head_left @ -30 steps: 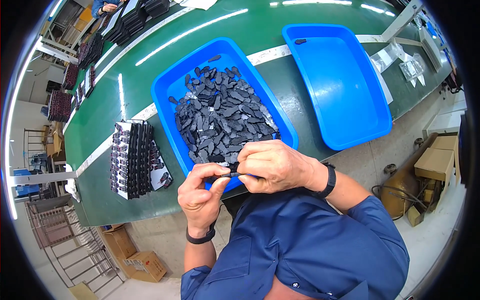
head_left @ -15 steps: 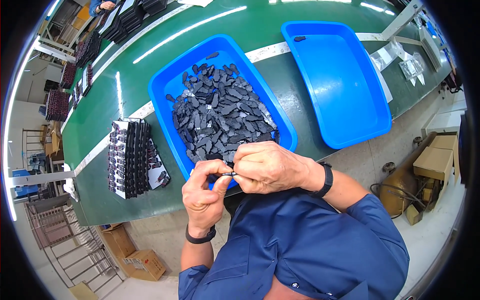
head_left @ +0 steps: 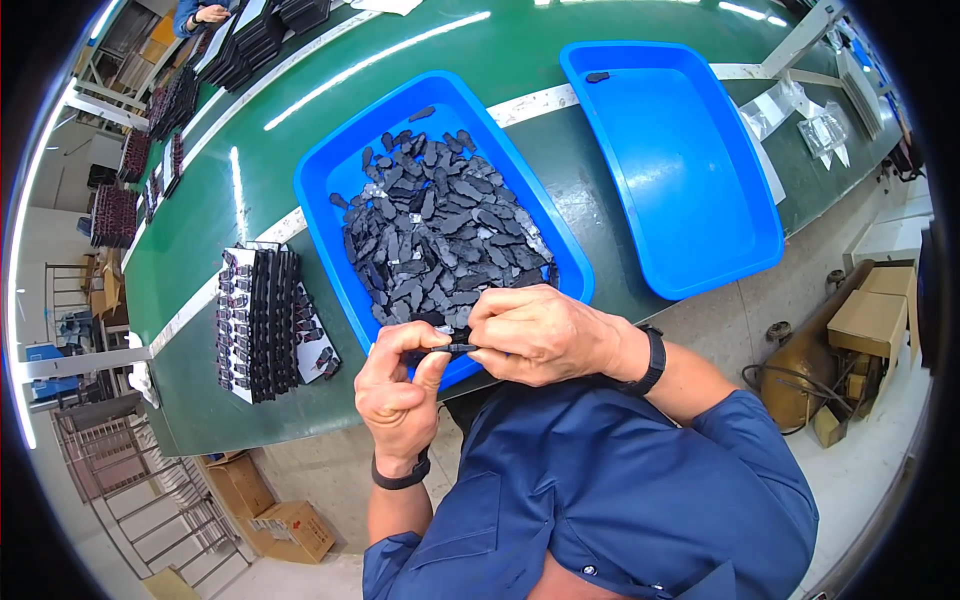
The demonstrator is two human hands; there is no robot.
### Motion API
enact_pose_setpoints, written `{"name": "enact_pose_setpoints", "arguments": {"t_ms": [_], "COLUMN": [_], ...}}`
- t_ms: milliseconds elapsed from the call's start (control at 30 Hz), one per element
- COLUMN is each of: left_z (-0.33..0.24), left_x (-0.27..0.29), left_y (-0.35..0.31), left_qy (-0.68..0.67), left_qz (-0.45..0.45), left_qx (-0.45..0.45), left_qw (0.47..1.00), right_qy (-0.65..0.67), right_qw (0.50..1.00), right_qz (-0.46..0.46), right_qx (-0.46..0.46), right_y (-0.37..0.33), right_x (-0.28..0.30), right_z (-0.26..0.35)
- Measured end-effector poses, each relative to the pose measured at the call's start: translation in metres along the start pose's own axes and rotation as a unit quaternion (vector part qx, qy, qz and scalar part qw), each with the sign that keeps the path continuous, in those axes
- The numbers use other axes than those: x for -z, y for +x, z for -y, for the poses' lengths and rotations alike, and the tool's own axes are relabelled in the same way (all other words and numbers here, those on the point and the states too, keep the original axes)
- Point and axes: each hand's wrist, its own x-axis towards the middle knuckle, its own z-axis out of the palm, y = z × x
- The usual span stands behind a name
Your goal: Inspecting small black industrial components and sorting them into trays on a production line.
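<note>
Between my two hands is a small dark, flat piece (head_left: 459, 348), pinched at its left end by the thumb and forefinger of my left hand (head_left: 402, 380). My right hand (head_left: 540, 335) grips the other end, its fingers curled and covering part of the piece. Both hands are over the near edge of a blue tray (head_left: 315, 215). Inside that tray lies a heap of dark, elongated, irregular pieces (head_left: 440, 215), which look similar to the held one. A few of them rest apart from the heap toward the far end.
To the right stands a second blue tray (head_left: 690, 180) with one dark piece (head_left: 597, 77) at its far end. Left of the full tray is a stack of cards with black parts (head_left: 268, 320). Plastic bags (head_left: 824, 130) lie far right. Another person's hand (head_left: 211, 13) shows far left.
My hands have drawn slightly apart, the left one shifting left. More of the dark piece now shows between my fingers.
</note>
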Motion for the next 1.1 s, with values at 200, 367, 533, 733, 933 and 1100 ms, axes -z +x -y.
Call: {"name": "enact_pose_setpoints", "arguments": {"t_ms": [200, 367, 533, 733, 933, 1100], "left_z": [-0.002, -0.003, 0.0, 0.0, 0.003, 0.001], "left_x": [-0.001, 0.001, 0.003, -0.001, 0.003, 0.003], "left_y": [0.001, 0.005, 0.003, -0.002, -0.008, -0.01], "left_qy": [-0.035, -0.028, 0.009, -0.11, -0.341, -0.447], "left_qz": [0.006, 0.069, 0.082, -0.023, -0.045, -0.049], "left_qx": [0.029, 0.015, -0.048, 0.082, 0.264, 0.328], "left_qw": [0.999, 0.997, 0.995, 0.99, 0.901, 0.831], "right_qy": [0.027, 0.048, 0.08, 0.144, 0.194, 0.202], "right_qw": [1.0, 0.999, 0.995, 0.978, 0.956, 0.954], "right_qz": [0.003, 0.008, 0.029, 0.052, 0.025, 0.014], "right_qx": [-0.007, -0.007, -0.043, -0.143, -0.221, -0.22], "right_y": [0.0, -0.002, -0.003, 0.001, 0.005, 0.009], "right_x": [0.002, 0.001, 0.003, 0.011, 0.009, 0.007], "right_z": [-0.001, -0.002, 0.001, 0.011, 0.019, 0.02]}}
